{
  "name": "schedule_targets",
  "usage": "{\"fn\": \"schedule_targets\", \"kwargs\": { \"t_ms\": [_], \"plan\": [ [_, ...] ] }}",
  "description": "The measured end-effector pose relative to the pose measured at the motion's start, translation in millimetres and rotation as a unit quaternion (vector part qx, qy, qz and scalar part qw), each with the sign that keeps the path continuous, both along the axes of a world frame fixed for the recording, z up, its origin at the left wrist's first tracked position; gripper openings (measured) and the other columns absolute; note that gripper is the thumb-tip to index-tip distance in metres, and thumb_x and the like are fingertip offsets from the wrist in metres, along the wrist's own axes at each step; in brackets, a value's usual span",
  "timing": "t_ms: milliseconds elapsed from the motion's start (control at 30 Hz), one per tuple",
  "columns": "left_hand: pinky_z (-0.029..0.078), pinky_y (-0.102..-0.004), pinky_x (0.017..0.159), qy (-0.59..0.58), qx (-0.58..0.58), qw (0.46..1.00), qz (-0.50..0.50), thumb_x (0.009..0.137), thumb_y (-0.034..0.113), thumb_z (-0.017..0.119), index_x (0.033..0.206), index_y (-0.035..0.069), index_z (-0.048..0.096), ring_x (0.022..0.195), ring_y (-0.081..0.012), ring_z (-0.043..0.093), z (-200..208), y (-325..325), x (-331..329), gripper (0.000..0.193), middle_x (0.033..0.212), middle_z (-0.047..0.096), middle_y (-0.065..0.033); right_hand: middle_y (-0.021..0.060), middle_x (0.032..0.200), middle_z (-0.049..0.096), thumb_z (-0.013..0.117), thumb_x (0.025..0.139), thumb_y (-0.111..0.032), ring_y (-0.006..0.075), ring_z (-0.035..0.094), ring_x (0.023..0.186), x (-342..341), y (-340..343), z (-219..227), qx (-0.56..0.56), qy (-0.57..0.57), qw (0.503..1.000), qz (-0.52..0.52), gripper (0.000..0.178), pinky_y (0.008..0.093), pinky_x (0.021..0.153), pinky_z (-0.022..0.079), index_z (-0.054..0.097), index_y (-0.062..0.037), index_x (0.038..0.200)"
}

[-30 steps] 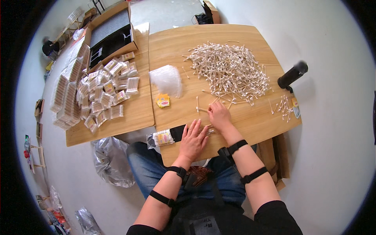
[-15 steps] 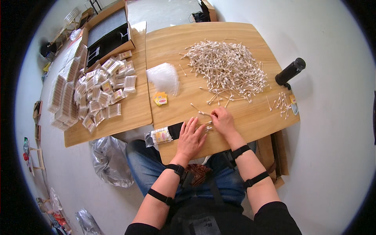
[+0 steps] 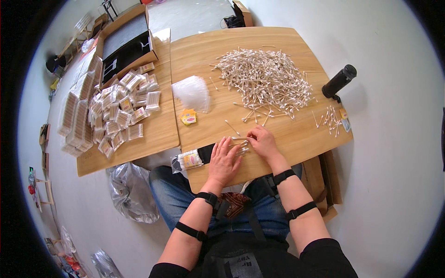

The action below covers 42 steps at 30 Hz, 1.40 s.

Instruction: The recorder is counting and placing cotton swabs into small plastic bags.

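My left hand (image 3: 224,162) lies with its fingers stretched out on a black flat piece (image 3: 206,154) and some cotton swabs (image 3: 242,150), whose white tips stick out on its right side. To its left, a clear bag (image 3: 189,160) filled with swabs and a yellow-and-white card lies at the table edge. My right hand (image 3: 261,141) is closed in a pinch on a cotton swab (image 3: 238,137), which points left toward my left fingertips. One loose swab (image 3: 232,128) rests just beyond.
A large heap of swabs (image 3: 266,83) covers the far middle. Empty clear bags (image 3: 192,94) and yellow cards (image 3: 188,116) lie left of it. Filled packs (image 3: 123,111) pile on the left table beside an open carton (image 3: 127,46). A black bottle (image 3: 340,82) stands at the right.
My right hand has shifted slightly left and nearer with the swab, bringing it close to my left fingertips. My left hand stays laid out over the swabs.
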<state>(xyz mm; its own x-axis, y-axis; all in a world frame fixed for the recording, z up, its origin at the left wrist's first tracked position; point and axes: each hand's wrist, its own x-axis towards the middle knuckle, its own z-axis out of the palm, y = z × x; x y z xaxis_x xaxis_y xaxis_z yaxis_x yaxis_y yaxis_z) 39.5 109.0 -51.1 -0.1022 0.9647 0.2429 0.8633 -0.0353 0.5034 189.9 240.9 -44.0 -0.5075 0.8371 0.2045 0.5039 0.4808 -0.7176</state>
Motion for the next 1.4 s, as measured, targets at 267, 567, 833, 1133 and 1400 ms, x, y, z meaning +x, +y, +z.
{"fn": "schedule_targets", "kwargs": {
  "t_ms": [267, 567, 833, 1133, 1400],
  "plan": [
    [0.026, -0.047, 0.115, -0.018, 0.013, 1.0, 0.002, 0.086, 0.029, 0.065, 0.118, 0.019, 0.065, 0.137, -0.0321, 0.038, 0, -1, 0, 0.034, 0.142, 0.047, -0.0153, 0.0085, 0.081, 0.059, 0.071, 0.075, -0.01, 0.0292, 0.06, 0.083, 3, -5, -4, 0.008, 0.0, 1.0, 0.007, 0.006, 0.0394, 0.073, 0.05, 0.067, -0.0073, 0.08],
    [0.028, -0.0468, 0.114, -0.01, 0.03, 0.999, 0.003, 0.086, 0.026, 0.065, 0.117, 0.019, 0.065, 0.136, -0.0323, 0.04, -2, -1, 1, 0.032, 0.139, 0.048, -0.0146, 0.0093, 0.083, 0.059, 0.069, 0.076, -0.009, 0.0297, 0.06, 0.086, 4, -9, -1, 0.008, 0.008, 1.0, -0.002, 0.005, 0.0398, 0.075, 0.049, 0.067, -0.0068, 0.08],
    [0.028, -0.0484, 0.113, 0.022, 0.028, 0.999, 0.003, 0.085, 0.024, 0.066, 0.115, 0.016, 0.065, 0.136, -0.0326, 0.04, -1, -1, 1, 0.031, 0.14, 0.048, -0.014, 0.0096, 0.083, 0.062, 0.066, 0.075, -0.002, 0.0293, 0.061, 0.082, 3, -9, -3, 0.051, 0.043, 0.998, -0.003, 0.005, 0.0381, 0.072, 0.05, 0.067, -0.006, 0.078],
    [0.032, -0.05, 0.111, -0.039, 0.071, 0.997, 0.005, 0.083, 0.006, 0.059, 0.12, 0.008, 0.061, 0.133, -0.0355, 0.042, -8, 27, -18, 0.037, 0.14, 0.048, -0.015, 0.0105, 0.084, 0.061, 0.062, 0.076, -0.002, 0.0312, 0.059, 0.087, 6, -8, -6, 0.028, 0.044, 0.999, 0.0, 0.006, 0.0406, 0.076, 0.049, 0.066, -0.0064, 0.077],
    [0.037, -0.0461, 0.108, 0.115, -0.016, 0.993, -0.037, 0.079, 0.004, 0.059, 0.12, 0.01, 0.062, 0.126, -0.0332, 0.048, 11, 72, -41, 0.042, 0.128, 0.056, -0.0126, 0.0108, 0.083, 0.06, 0.062, 0.074, -0.002, 0.0317, 0.059, 0.087, 5, -8, -1, 0.039, 0.048, 0.998, 0.007, 0.005, 0.0404, 0.077, 0.05, 0.065, -0.0059, 0.076]
  ]
}}
